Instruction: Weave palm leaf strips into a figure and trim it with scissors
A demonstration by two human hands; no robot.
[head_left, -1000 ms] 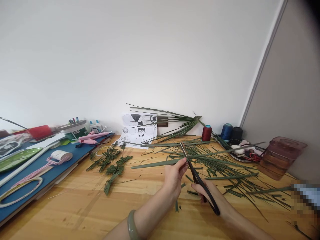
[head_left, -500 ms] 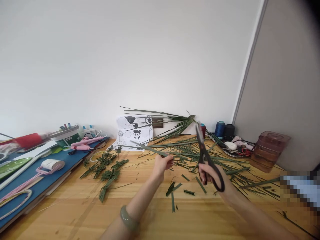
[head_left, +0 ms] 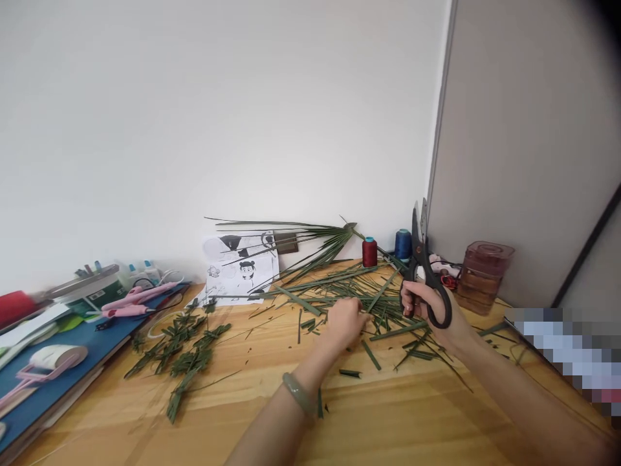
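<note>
My right hand (head_left: 427,304) grips black-handled scissors (head_left: 418,249) upright, their blades pointing up and slightly apart. My left hand (head_left: 347,321) is low over the table at the near left side of a pile of green leaf strips (head_left: 383,294). Its fingers are curled down among the strips, and what they hold, if anything, is hidden. One strip (head_left: 298,301) slants up and left from beside that hand. Short cut pieces, such as a green scrap (head_left: 350,373), lie close to the left wrist.
Woven leaf figures (head_left: 191,353) lie left on the wooden table (head_left: 233,408). A fan-shaped palm leaf (head_left: 325,239) leans at the wall beside a printed sheet (head_left: 233,268). Red thread (head_left: 369,252), blue thread (head_left: 402,246) and a pink-tinted container (head_left: 485,275) stand back right. Pink glue guns (head_left: 136,299) lie left.
My left hand has moved right and down into the strips, and the strip it held out no longer shows in it. My right hand has lifted the scissors slightly. The view has turned right.
</note>
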